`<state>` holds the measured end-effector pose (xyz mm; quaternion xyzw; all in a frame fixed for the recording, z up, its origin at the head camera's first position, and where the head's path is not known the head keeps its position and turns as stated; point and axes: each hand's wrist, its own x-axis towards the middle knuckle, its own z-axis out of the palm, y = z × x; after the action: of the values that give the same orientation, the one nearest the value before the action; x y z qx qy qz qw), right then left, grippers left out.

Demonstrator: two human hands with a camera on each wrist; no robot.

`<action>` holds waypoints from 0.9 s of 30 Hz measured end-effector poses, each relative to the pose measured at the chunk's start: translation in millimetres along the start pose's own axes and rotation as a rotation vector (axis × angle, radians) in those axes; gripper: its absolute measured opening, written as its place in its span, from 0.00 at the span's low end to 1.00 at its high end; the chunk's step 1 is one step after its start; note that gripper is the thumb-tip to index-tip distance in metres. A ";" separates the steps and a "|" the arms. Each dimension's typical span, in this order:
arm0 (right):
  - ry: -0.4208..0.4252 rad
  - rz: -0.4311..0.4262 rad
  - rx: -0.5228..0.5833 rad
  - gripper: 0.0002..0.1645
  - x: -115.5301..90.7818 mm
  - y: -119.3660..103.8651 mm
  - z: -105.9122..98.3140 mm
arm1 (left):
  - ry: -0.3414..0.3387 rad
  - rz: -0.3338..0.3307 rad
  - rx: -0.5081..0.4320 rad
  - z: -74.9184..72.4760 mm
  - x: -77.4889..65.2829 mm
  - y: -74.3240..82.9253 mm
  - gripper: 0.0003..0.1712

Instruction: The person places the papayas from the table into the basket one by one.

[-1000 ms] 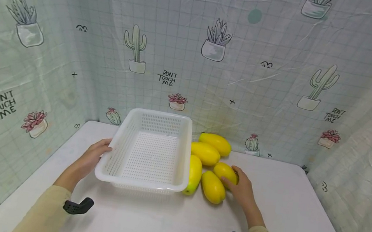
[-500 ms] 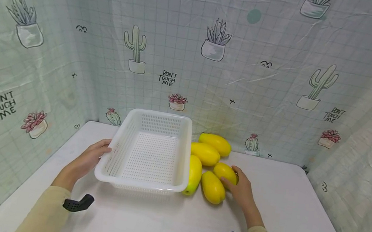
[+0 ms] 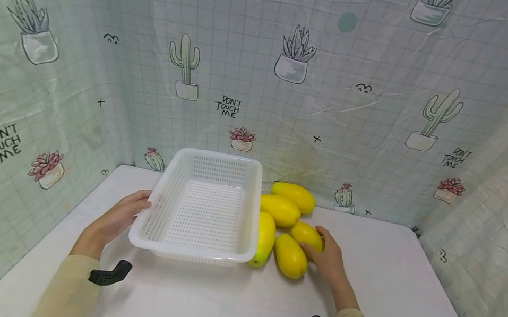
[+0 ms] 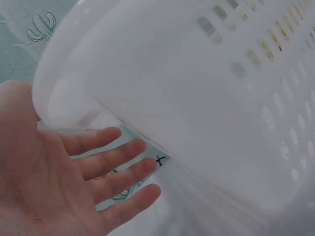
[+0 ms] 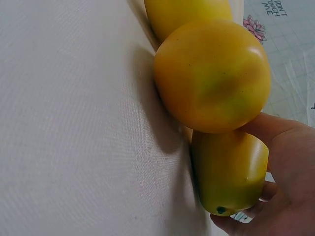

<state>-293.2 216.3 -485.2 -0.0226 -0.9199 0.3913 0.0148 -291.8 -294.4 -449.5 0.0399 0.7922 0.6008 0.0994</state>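
Here's the right hand (image 3: 329, 257), thumb and fingers curled round a yellow fruit (image 3: 306, 234) on the desk (image 3: 215, 308), its long axis slanting toward that palm! White basket (image 3: 193, 252) off to the left, greener fruit (image 3: 264, 240) between; left hand (image 3: 118, 218), fingers spread, at its left rim.

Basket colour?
The basket is white, rim and perforated floor alike; the head view shows it best.

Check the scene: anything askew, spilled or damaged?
No spill or damage visible on the white basket or yellow fruits. One oddity: a faint yellowish patch on the printed backdrop, behind the fruits. It doesn't match the grey-green around it; stain or reflected colour, can't tell.
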 end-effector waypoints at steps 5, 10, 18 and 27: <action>0.000 0.003 0.003 0.47 0.0 -0.3 0.6 | 0.003 0.008 0.002 0.2 -1.2 2.3 0.31; 0.007 0.001 -0.003 0.47 0.2 1.2 1.3 | 0.019 0.011 0.009 1.1 -1.9 3.4 0.30; 0.013 0.003 0.002 0.47 -0.5 4.1 3.4 | 0.042 0.001 0.015 1.3 -0.4 1.4 0.31; 0.024 0.010 0.001 0.46 -1.5 1.5 3.2 | 0.052 0.011 0.009 0.7 0.0 -1.0 0.30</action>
<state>-291.8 215.0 -488.5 -0.0321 -0.9193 0.3915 0.0240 -291.6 -294.0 -450.6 0.0291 0.7969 0.5987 0.0750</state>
